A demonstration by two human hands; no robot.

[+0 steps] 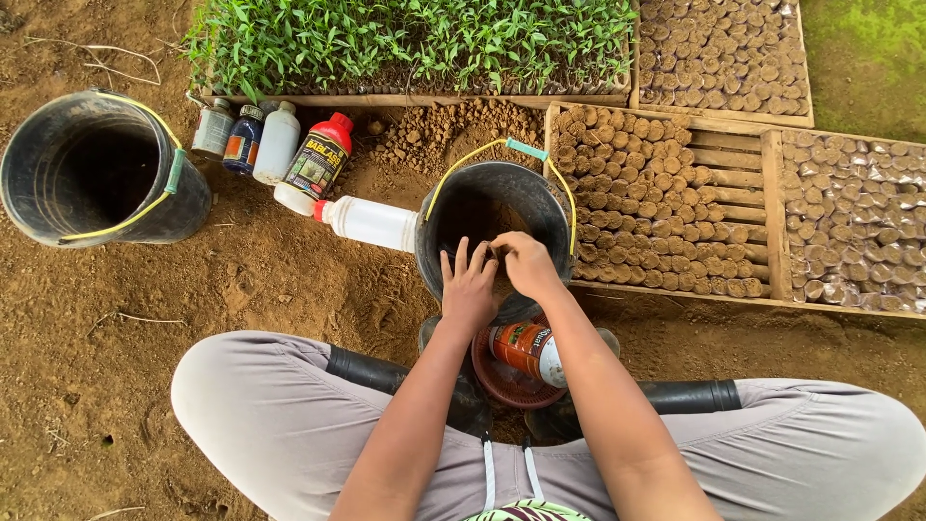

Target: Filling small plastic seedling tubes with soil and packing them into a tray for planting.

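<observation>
The person's left hand [468,289] with fingers spread and right hand [526,265] with fingertips pinched together meet over the round black plastic bucket [497,198] with a yellow handle.

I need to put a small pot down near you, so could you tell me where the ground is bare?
Bare soil lies between the left bucket and the middle bucket, below the bottles, down to the left knee. It is crowded at the middle bucket, where both hands work, and right of it, by the wooden trays.
</observation>
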